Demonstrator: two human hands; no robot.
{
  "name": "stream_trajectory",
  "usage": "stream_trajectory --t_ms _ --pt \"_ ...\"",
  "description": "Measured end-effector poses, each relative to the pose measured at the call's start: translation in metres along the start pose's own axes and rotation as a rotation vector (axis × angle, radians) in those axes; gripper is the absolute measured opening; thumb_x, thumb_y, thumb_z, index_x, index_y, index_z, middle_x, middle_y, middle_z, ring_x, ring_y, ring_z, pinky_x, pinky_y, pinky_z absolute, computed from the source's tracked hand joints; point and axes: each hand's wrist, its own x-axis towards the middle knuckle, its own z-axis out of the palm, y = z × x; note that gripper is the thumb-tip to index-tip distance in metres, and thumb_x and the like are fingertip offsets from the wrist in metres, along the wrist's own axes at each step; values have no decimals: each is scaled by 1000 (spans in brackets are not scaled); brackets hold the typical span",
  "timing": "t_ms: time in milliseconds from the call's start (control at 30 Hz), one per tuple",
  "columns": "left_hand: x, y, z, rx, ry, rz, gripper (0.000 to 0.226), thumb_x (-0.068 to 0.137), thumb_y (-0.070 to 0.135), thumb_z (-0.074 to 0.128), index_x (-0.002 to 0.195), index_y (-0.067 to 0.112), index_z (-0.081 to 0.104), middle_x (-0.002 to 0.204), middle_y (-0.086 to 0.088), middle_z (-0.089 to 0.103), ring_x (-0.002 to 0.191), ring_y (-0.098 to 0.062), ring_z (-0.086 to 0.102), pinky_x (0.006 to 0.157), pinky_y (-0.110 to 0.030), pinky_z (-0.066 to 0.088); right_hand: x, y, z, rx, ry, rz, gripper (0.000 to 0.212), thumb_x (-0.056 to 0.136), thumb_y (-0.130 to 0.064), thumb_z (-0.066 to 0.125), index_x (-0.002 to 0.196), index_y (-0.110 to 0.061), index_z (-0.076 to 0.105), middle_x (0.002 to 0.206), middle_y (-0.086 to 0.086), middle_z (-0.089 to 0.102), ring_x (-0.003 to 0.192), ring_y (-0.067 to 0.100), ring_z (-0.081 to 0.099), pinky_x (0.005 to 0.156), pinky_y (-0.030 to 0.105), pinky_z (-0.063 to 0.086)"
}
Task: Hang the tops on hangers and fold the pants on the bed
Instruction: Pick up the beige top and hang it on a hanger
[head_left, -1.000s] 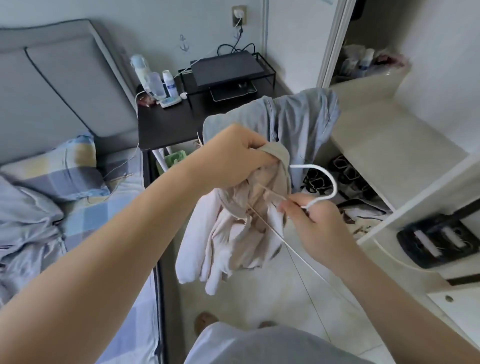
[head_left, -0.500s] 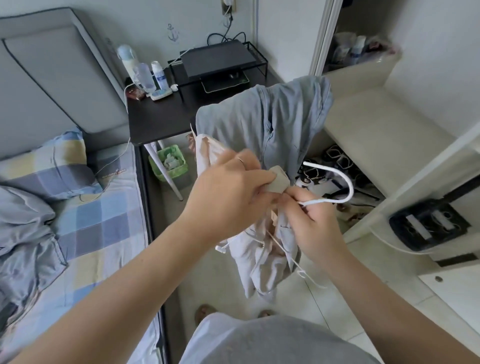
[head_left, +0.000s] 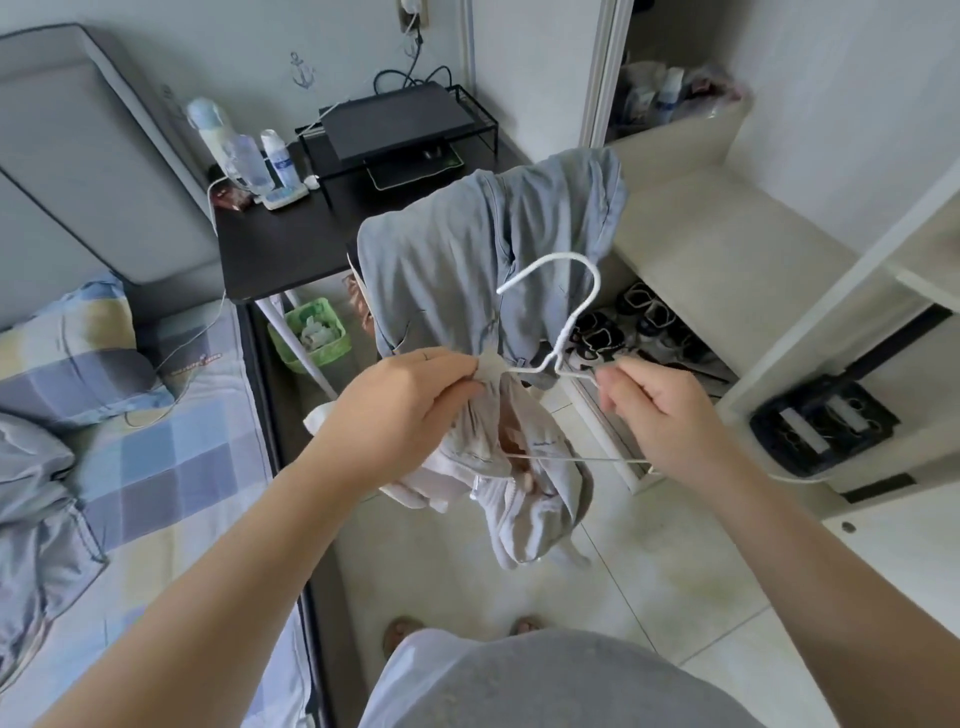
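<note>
A white wire hanger (head_left: 566, 317) is held in mid-air over the floor, hook pointing up. My right hand (head_left: 662, 410) pinches its right arm. A bunched pale beige top (head_left: 511, 483) hangs from the hanger's left side. My left hand (head_left: 410, 410) pinches the top's fabric at the left shoulder of the hanger. Behind them a grey-blue garment (head_left: 467, 260) is draped over a chair back. The bed (head_left: 171, 467) with its checked sheet lies at the left, with a crumpled grey garment (head_left: 36, 499) on it.
A black bedside table (head_left: 291, 244) carries bottles and a black monitor stand. A green basket (head_left: 309, 335) sits under it. An open white wardrobe (head_left: 727, 270) with shoes at its bottom stands on the right. Tiled floor lies below my hands.
My hands have spread apart. The right hand slid out along the hanger's right arm, the hook now stands upright, and the top hangs lower on the left side.
</note>
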Motion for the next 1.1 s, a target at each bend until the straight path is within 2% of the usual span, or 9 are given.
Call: stream_trajectory --t_ms 200,300,400,500,600,667,800,967,1100 --pt "-2 16 14 -63 54 -83 19 101 19 53 90 13 67 72 13 50 65 -15 50 57 -36 47 12 -7 19 -71 24 -60 40 104 -26 50 65 -18 51 47 -15 44 45 7 41 51 19 28" --pt "-3 18 20 -92 5 -108 22 102 13 55 81 13 61 70 11 50 64 -16 50 58 -37 45 13 -6 24 -83 -15 -87 35 103 -25 52 70 -14 58 51 -9 46 49 10 42 54 36 39" --pt "-8 14 22 -118 49 -215 32 101 10 55 70 18 55 63 4 48 61 -15 48 59 -41 44 8 -3 26 -95 97 -205 8 98 -13 61 95 -8 67 85 -2 64 84 14 61 80 32 49" --pt "-15 10 20 -146 187 -337 32 101 8 55 70 7 53 61 2 48 59 -16 45 57 -36 42 -8 5 34 -130 253 -299 14 92 -13 62 104 -6 64 99 1 63 97 18 60 88 29 45" --pt "-17 16 19 -210 313 -431 32 101 9 55 69 5 51 57 5 43 55 -11 36 53 -19 31 -28 6 63 -29 -84 -109 27 91 -31 64 118 -25 59 112 -19 62 107 0 59 90 20 47" --pt "-16 19 19 -254 342 -447 31 101 10 54 72 0 52 58 -3 45 56 -15 35 53 -25 31 -31 8 86 -56 -336 1 53 90 -42 65 139 -34 46 131 -21 53 122 -4 49 103 22 41" --pt "-16 20 18 -301 365 -445 31 101 12 54 71 5 52 57 4 42 53 -10 33 51 -20 28 -21 17 112 -52 -270 59 52 90 -25 70 136 -29 47 114 -13 66 105 12 64 93 36 52" --pt "-19 9 15 -329 399 -488 38 102 17 54 65 20 44 53 12 37 51 -6 31 49 -16 25 -20 35 114 -67 -244 63 12 94 -14 62 104 -21 65 94 -6 67 77 6 58 70 24 44" --pt "-24 -8 11 -346 415 -522 36 102 19 55 66 19 48 53 14 37 51 -4 32 48 -15 25 -22 56 103 -49 -311 90 18 97 -17 55 80 -20 52 71 -14 54 62 3 49 58 20 34"
